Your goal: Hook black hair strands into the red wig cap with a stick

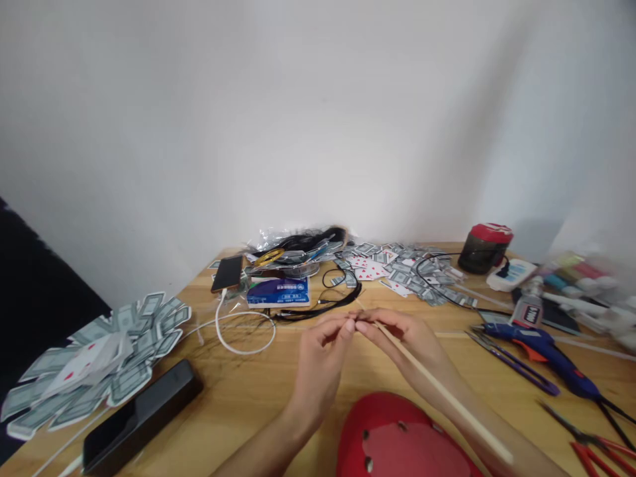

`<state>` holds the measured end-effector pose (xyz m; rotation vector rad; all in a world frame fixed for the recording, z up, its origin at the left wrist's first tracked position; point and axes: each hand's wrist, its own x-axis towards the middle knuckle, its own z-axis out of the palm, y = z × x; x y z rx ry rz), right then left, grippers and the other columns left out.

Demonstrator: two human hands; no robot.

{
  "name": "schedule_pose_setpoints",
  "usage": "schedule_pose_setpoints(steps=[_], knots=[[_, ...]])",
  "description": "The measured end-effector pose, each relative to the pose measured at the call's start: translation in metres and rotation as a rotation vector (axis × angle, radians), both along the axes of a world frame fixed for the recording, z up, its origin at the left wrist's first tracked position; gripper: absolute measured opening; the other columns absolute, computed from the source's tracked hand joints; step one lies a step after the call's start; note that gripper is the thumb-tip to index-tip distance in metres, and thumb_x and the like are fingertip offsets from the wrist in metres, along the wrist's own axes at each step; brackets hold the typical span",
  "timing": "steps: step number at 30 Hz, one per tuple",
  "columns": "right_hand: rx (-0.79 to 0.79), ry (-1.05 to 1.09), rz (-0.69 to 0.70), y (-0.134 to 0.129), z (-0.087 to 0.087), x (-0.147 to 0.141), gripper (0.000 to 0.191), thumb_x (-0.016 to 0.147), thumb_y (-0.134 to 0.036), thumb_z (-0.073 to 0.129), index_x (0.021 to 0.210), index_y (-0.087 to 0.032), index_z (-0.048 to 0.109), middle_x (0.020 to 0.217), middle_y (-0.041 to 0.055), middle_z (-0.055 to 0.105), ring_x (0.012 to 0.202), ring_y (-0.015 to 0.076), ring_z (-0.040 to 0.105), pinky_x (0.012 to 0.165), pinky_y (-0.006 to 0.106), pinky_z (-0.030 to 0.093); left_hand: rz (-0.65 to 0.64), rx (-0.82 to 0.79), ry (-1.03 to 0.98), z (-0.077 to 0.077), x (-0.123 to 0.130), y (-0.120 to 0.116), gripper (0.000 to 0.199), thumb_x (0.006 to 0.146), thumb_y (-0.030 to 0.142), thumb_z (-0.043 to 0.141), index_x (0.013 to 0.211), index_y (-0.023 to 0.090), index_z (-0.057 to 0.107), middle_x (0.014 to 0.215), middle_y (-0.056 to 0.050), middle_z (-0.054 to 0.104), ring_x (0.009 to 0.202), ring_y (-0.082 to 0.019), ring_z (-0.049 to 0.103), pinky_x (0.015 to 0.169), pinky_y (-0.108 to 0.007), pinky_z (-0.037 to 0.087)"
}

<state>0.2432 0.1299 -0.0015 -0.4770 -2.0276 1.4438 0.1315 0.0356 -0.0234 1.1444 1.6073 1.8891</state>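
Observation:
A pale wooden stick [444,379] slants from the fingertips down toward the lower right, over my right forearm. My right hand [405,334] is closed in a pinch on the stick's far end. Close beside it, my left hand [320,361] is also pinched, its thumb and fingertips meeting those of the right. Something small and dark shows between the fingertips, too blurred to name. Just behind the hands lies a bundle of black strands [322,308]. Below them at the front edge is a red, rounded object [397,437] with small holes.
To the right lie a blue glue gun [544,344], purple-handled tweezers [527,371] and red-handled pliers [591,440]. Cut playing cards [417,268] are heaped at the back. At left are a card fan [109,354], a black box [144,417] and a phone [227,273] on a white cable.

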Motion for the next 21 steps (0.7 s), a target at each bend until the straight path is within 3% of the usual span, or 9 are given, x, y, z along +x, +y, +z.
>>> schedule_pose_setpoints(steps=[7,10,13,17,21], knots=[[0.030,-0.036,0.006,0.009,-0.014,-0.001,0.022,0.088,-0.038,0.057,0.076,-0.021,0.063,0.074,0.0019,0.065,0.074,0.0208,0.062,0.070,0.031,0.048,0.052,-0.055,0.198,-0.009,-0.008,0.000,0.020,0.086,0.029,0.061,0.081,0.021,0.079,0.095,-0.008,0.071,0.096,-0.023,0.065,0.087,-0.034,0.050],[0.035,-0.066,0.004,0.008,-0.014,-0.004,0.021,0.086,-0.039,0.057,0.076,-0.021,0.063,0.080,0.0044,0.068,0.079,0.0234,0.064,0.073,0.033,0.048,0.047,-0.118,0.257,-0.006,-0.020,-0.003,0.015,0.083,0.028,0.067,0.086,0.020,0.079,0.099,-0.010,0.069,0.099,-0.026,0.064,0.090,-0.039,0.048],[-0.004,-0.104,0.021,0.007,-0.014,-0.005,0.022,0.082,-0.042,0.061,0.078,-0.022,0.065,0.086,0.0064,0.071,0.091,0.0270,0.066,0.077,0.034,0.048,0.046,-0.158,0.303,0.000,-0.029,-0.007,0.014,0.077,0.024,0.075,0.089,0.019,0.079,0.103,-0.010,0.066,0.103,-0.028,0.063,0.094,-0.043,0.044],[-0.083,-0.164,0.074,0.007,-0.017,-0.005,0.028,0.081,-0.048,0.060,0.075,-0.021,0.067,0.076,0.0045,0.068,0.077,0.0232,0.063,0.068,0.032,0.046,0.006,-0.172,0.335,0.004,-0.032,-0.010,0.017,0.075,0.021,0.078,0.091,0.024,0.080,0.110,-0.009,0.065,0.104,-0.026,0.062,0.095,-0.042,0.044],[-0.136,-0.198,0.102,0.008,-0.020,-0.005,0.030,0.082,-0.047,0.059,0.078,-0.019,0.069,0.082,0.0062,0.070,0.076,0.0208,0.060,0.065,0.030,0.044,-0.047,-0.190,0.342,0.002,-0.032,-0.010,0.019,0.075,0.015,0.078,0.090,0.027,0.081,0.109,-0.006,0.068,0.103,-0.024,0.063,0.092,-0.037,0.047]])
